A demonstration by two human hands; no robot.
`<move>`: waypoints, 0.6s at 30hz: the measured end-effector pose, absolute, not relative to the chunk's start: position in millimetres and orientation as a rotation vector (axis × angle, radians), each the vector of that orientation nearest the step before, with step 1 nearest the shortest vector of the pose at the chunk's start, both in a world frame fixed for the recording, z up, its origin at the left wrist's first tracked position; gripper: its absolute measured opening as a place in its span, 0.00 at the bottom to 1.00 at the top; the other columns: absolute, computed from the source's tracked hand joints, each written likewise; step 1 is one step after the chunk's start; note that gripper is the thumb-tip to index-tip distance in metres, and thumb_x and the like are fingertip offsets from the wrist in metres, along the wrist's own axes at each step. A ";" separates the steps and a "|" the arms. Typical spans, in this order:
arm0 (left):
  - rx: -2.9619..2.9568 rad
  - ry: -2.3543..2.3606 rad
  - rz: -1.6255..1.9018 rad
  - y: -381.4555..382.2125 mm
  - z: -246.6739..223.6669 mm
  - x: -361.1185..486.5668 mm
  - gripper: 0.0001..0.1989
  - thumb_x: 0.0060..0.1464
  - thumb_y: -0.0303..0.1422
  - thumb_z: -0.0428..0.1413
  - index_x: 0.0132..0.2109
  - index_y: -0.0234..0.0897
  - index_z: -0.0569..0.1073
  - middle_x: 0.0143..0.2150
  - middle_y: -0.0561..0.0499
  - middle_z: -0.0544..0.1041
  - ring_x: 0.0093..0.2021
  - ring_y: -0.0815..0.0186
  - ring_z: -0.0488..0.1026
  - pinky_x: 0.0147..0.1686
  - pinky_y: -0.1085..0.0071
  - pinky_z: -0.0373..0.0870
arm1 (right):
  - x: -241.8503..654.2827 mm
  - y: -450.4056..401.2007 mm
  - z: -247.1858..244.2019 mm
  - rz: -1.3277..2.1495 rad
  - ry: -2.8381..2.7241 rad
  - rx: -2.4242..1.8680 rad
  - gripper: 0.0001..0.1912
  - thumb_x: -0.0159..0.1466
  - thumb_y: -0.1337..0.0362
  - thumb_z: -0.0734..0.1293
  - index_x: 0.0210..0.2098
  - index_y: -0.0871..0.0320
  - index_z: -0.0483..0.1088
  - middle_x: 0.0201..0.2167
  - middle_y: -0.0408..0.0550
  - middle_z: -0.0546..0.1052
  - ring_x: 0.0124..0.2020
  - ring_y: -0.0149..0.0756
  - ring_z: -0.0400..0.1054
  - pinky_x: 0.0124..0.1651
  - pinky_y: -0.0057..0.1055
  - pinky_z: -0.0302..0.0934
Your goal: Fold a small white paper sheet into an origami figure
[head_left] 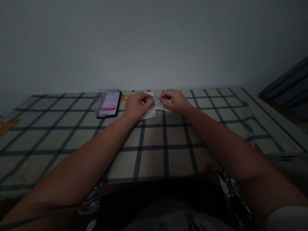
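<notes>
A small piece of paper (158, 102) with dark line marks is held between my two hands near the back of the table. My left hand (138, 104) pinches its left edge with thumb and fingertips. On the other side, my right hand (175, 101) pinches the top right part the same way. Beneath my left hand lies a white sheet (150, 113), partly covered by the hand and the small paper.
A phone (109, 104) with a lit, partly blurred screen lies left of my left hand. A checked cloth (154, 160) covers the table, which meets a plain wall (154, 45). Dark striped fabric (288, 80) stands at the far right.
</notes>
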State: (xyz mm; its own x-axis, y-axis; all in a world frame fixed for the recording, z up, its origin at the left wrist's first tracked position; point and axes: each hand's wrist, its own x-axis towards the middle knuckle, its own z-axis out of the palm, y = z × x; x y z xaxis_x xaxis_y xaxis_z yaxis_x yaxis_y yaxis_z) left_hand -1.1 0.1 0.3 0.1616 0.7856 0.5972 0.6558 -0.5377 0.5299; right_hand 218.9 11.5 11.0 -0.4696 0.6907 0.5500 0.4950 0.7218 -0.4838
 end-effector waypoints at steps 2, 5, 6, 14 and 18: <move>2.213 1.474 1.352 3.5 0.7 -3.5 0.13 0.55 0.40 0.58 0.38 0.38 0.85 0.37 0.46 0.85 0.35 0.61 0.77 0.41 0.66 0.71 | 221.7 13.3 11.0 0.318 -2.153 -0.918 0.10 0.63 0.60 0.65 0.35 0.58 0.76 0.35 0.51 0.80 0.36 0.39 0.68 0.45 0.36 0.61; 2.152 1.474 1.377 8.3 -0.4 -6.3 0.14 0.55 0.41 0.59 0.39 0.37 0.84 0.36 0.46 0.84 0.35 0.62 0.77 0.41 0.66 0.71 | 224.6 15.2 10.6 0.321 -2.131 -0.950 0.10 0.63 0.60 0.66 0.36 0.58 0.76 0.36 0.51 0.80 0.37 0.40 0.69 0.46 0.37 0.62; 2.134 1.469 1.387 9.6 -1.0 -6.9 0.14 0.56 0.41 0.59 0.39 0.37 0.84 0.36 0.46 0.84 0.35 0.62 0.77 0.41 0.67 0.71 | 225.2 15.6 10.5 0.329 -2.122 -0.956 0.09 0.63 0.60 0.66 0.36 0.58 0.76 0.35 0.51 0.80 0.37 0.40 0.69 0.46 0.38 0.62; 1.820 1.315 1.538 16.3 -1.9 -7.4 0.15 0.58 0.43 0.59 0.42 0.36 0.82 0.36 0.48 0.83 0.33 0.66 0.77 0.36 0.70 0.72 | 224.3 22.9 5.4 0.576 -1.823 -1.020 0.09 0.63 0.59 0.69 0.38 0.58 0.76 0.34 0.50 0.78 0.35 0.38 0.70 0.40 0.36 0.65; 1.881 1.163 1.352 11.1 -3.1 -2.8 0.22 0.59 0.52 0.58 0.42 0.37 0.81 0.35 0.48 0.82 0.34 0.64 0.77 0.34 0.71 0.72 | 219.2 28.0 -0.9 0.783 -1.727 -1.015 0.12 0.63 0.54 0.70 0.39 0.56 0.74 0.34 0.49 0.78 0.34 0.37 0.71 0.35 0.33 0.65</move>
State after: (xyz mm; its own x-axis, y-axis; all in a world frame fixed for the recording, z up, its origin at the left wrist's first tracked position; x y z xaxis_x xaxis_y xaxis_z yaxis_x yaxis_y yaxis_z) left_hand -2.8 11.1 -3.1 0.1233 0.8758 0.4667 0.3308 -0.4797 0.8127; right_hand 219.2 28.0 -0.9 -0.2037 0.8912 0.4054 0.2823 0.4499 -0.8473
